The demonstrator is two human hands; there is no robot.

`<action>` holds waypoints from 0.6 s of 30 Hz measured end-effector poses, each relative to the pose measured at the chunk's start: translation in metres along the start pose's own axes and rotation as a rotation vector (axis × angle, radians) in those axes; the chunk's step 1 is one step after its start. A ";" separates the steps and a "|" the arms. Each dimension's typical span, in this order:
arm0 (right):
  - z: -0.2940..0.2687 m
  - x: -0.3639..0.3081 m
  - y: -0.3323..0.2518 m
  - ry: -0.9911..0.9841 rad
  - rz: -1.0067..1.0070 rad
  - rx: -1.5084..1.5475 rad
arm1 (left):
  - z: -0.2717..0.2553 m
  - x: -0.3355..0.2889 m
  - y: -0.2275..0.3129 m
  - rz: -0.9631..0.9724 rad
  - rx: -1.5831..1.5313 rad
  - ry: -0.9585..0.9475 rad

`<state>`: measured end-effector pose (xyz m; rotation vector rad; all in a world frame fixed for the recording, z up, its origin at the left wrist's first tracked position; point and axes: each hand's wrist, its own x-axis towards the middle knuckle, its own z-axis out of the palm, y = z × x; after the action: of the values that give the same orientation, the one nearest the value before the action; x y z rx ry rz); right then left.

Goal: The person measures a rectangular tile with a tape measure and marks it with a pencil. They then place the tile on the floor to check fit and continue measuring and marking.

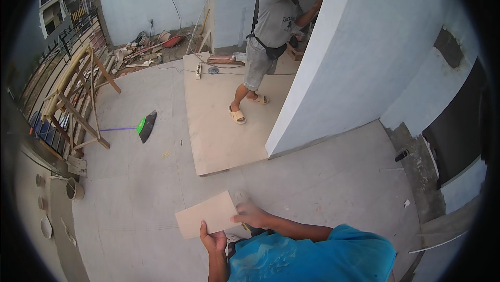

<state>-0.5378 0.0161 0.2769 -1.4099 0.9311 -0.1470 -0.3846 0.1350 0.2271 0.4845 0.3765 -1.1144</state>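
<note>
A flat, rectangular beige board (204, 215) is held in front of my body, tilted, with its broad face up. At its near edge my left hand (212, 239) is closed on it, a finger or thumb lying over the top face and the palm below. My right hand (252, 215) grips the right-hand end, its fingers bent round the edge. Something small and yellowish shows just under the right hand, too little of it to name. Whether the board is wood or tile I cannot tell.
A person (271, 26) in sandals stands on a raised beige platform (229, 146) beside a pale blue wall (333, 73). On the grey floor lies a green-and-black broom (146, 126). Wooden trestle (78, 94), bucket (75, 189) and a rubble pile (140, 52) line the left and back.
</note>
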 end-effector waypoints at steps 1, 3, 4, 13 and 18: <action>0.000 0.009 -0.002 0.005 0.001 0.012 | 0.000 0.003 0.004 -0.026 -0.027 0.001; -0.009 0.026 -0.011 -0.017 0.010 0.023 | 0.005 0.014 0.007 -0.078 -0.080 0.004; -0.015 0.033 -0.018 -0.034 0.015 0.030 | 0.009 0.021 0.009 -0.075 -0.040 0.002; -0.097 0.136 -0.088 0.082 -0.232 0.080 | 0.079 0.139 0.019 -0.064 -0.060 -0.113; -0.164 0.169 -0.128 0.328 -0.457 0.031 | 0.157 0.193 0.011 -0.010 -0.105 -0.154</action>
<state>-0.4756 -0.2390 0.3306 -1.5797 0.8495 -0.7505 -0.2910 -0.0927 0.2603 0.3023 0.3014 -1.1273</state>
